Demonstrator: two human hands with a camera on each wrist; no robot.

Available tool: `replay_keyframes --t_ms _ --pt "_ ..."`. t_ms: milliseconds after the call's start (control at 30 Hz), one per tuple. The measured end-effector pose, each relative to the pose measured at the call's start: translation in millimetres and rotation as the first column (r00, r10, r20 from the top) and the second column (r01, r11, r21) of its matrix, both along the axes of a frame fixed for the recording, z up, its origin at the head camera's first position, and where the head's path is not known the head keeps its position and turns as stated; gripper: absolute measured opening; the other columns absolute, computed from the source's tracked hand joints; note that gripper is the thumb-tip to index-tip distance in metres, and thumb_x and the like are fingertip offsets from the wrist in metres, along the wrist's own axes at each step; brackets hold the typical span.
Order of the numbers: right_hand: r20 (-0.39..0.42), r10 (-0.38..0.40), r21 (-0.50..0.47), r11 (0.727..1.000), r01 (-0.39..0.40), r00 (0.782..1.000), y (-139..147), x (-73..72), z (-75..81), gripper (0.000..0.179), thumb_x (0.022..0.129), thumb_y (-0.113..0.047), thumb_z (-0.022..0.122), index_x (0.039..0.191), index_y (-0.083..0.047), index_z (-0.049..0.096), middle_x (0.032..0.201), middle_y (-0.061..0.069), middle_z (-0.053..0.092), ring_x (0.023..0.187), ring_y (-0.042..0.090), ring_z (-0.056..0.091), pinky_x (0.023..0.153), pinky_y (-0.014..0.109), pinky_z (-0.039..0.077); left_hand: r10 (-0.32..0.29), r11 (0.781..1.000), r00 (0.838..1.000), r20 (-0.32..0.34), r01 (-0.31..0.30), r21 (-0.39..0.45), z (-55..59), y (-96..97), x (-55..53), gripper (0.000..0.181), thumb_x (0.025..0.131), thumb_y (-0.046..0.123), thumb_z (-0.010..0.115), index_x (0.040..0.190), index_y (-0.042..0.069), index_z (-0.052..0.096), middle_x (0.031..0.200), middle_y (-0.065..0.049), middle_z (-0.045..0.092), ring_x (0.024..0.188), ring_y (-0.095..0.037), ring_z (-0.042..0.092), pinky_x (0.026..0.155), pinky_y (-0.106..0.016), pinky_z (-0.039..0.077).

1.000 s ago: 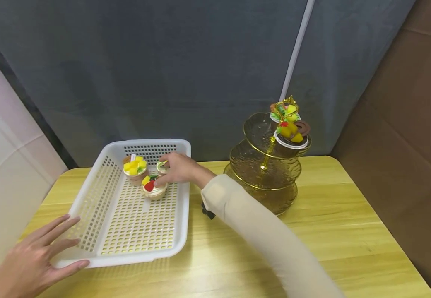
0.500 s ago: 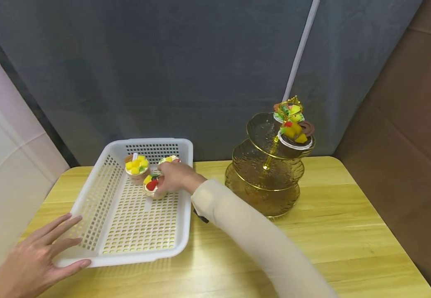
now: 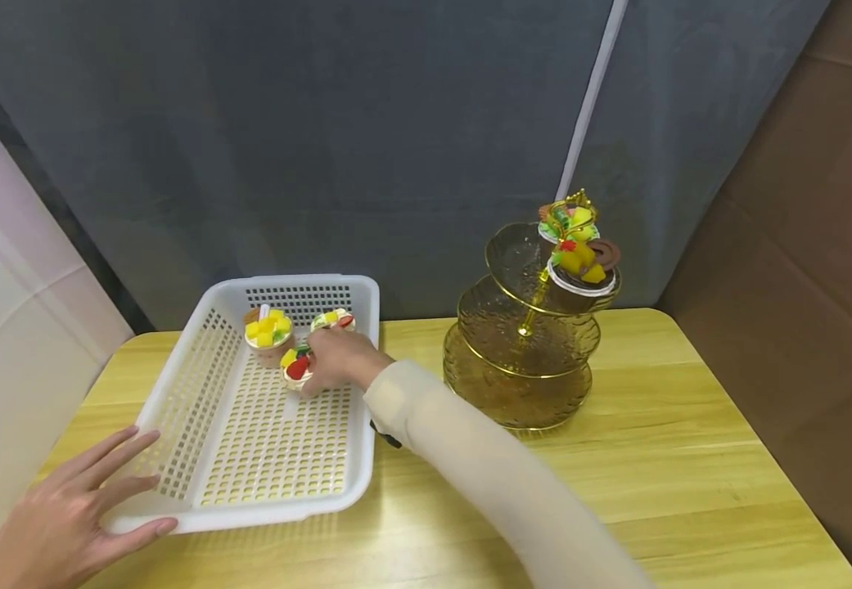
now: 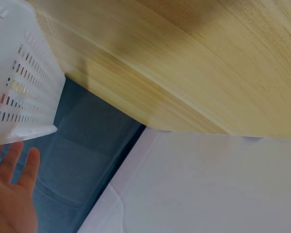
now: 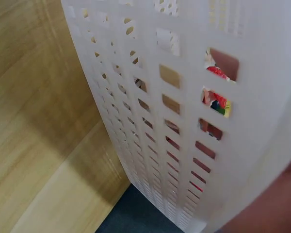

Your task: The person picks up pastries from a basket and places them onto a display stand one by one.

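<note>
Inside the white plastic basket (image 3: 374, 458), my right hand (image 3: 340, 358) grips a cream-topped cupcake (image 3: 296, 370) with strawberry and yellow fruit. The fingers and thumb hide its right side. Just behind the hand stands another cupcake (image 3: 334, 319), with green, yellow and red fruit. A third cupcake (image 3: 269, 331), topped with yellow cubes, is to the left. Spread straight, the fingers of my left hand (image 3: 65, 507) rest at the basket's near left corner. The right wrist view shows mainly the basket's perforated wall (image 5: 150, 102), with red and yellow bits behind its holes.
A three-tier gold-rimmed stand (image 3: 521, 401) is to the right of the basket. Its top tier carries two chocolate cupcakes, the nearer one (image 3: 583, 274) with yellow fruit and a brown ring. Wooden tabletop (image 3: 661, 458) lies in front, a dark curtain (image 3: 396, 147) behind.
My right hand has moved slightly down and left, closing round the strawberry cupcake and uncovering more of the cupcake behind it. The left hand has stayed at the basket corner.
</note>
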State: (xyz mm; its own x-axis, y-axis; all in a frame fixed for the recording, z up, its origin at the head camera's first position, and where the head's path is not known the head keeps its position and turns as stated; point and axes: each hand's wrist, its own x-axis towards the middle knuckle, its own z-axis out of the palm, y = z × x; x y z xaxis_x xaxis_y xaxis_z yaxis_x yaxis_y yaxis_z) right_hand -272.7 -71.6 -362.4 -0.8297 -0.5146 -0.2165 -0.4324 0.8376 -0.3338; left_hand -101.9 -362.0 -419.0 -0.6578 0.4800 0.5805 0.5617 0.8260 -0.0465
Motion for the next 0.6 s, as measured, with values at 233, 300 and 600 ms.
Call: replay_keyframes --t_ms 233,300,600 --pt "0.04 -0.047 0.003 0.999 0.047 0.998 -6.5 -0.8 -4.6 0.035 0.078 -0.035 0.086 0.09 -0.02 0.056 0.082 -0.006 0.056 0.073 0.011 0.053 0.062 0.026 0.043 0.017 1.0 1.0 0.022 -0.017 0.023 -2.7 0.8 0.0 0.069 0.067 0.085 0.063 0.076 0.018 0.075 0.143 0.014 0.052 0.142 0.007 0.021 0.076 -0.023 0.042" --pt "0.039 -0.055 0.013 0.998 0.055 0.998 -8.1 -0.7 -5.9 0.035 0.078 -0.033 0.086 0.091 -0.02 0.056 0.082 -0.006 0.055 0.072 0.011 0.053 0.062 0.026 0.042 0.004 0.999 1.0 0.018 -0.004 0.041 -4.0 1.1 0.2 0.072 0.069 0.086 0.06 0.075 0.015 0.075 0.143 0.013 0.051 0.142 0.007 0.021 0.09 -0.01 0.036" --pt "-0.018 -0.035 0.077 0.996 0.036 0.999 -11.3 -3.3 -9.6 0.035 0.078 -0.033 0.085 0.09 -0.02 0.055 0.084 -0.007 0.055 0.077 0.011 0.054 0.064 0.028 0.044 -0.037 0.997 0.999 0.016 0.036 0.065 -3.6 3.0 -2.1 0.078 0.074 0.085 0.056 0.072 0.009 0.074 0.148 0.015 0.045 0.144 0.006 0.018 0.106 -0.004 0.008"
